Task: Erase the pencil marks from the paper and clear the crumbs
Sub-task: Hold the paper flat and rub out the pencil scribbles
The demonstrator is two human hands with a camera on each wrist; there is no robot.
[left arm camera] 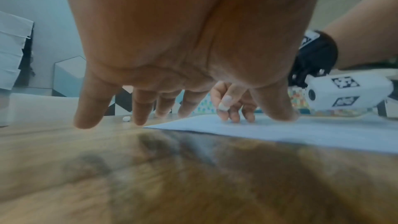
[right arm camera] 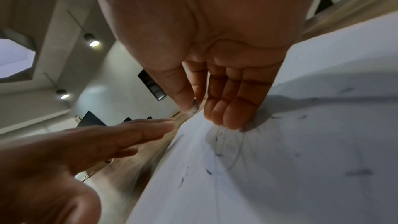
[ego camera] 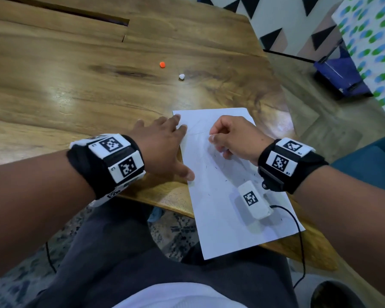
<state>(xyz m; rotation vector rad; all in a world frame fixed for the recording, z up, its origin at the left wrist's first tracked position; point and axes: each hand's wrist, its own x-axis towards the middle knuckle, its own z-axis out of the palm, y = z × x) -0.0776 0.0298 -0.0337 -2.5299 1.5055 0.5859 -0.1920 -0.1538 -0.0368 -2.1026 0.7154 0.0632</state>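
A white sheet of paper [ego camera: 220, 196] lies on the wooden table [ego camera: 76, 96], its near end hanging over the table's edge. Faint pencil lines and dark eraser crumbs [ego camera: 216, 167] are scattered over the paper [right arm camera: 301, 159]. My left hand [ego camera: 178, 150] lies flat with spread fingers, pressing the paper's left edge; its thumb [ego camera: 188, 173] is on the sheet. My right hand [ego camera: 212, 136] is over the upper part of the paper [left arm camera: 280, 130] and pinches a small smudged eraser [left arm camera: 223, 108] between thumb and forefinger. The eraser [right arm camera: 194, 107] is just above the sheet.
A small orange ball [ego camera: 162, 64] and a small white lump [ego camera: 181, 76] sit farther out on the table. The table's curved edge [ego camera: 165, 205] runs just before my lap. A black cable [ego camera: 298, 230] trails from the right wrist camera [ego camera: 253, 200]. A blue box [ego camera: 340, 72] stands on the floor.
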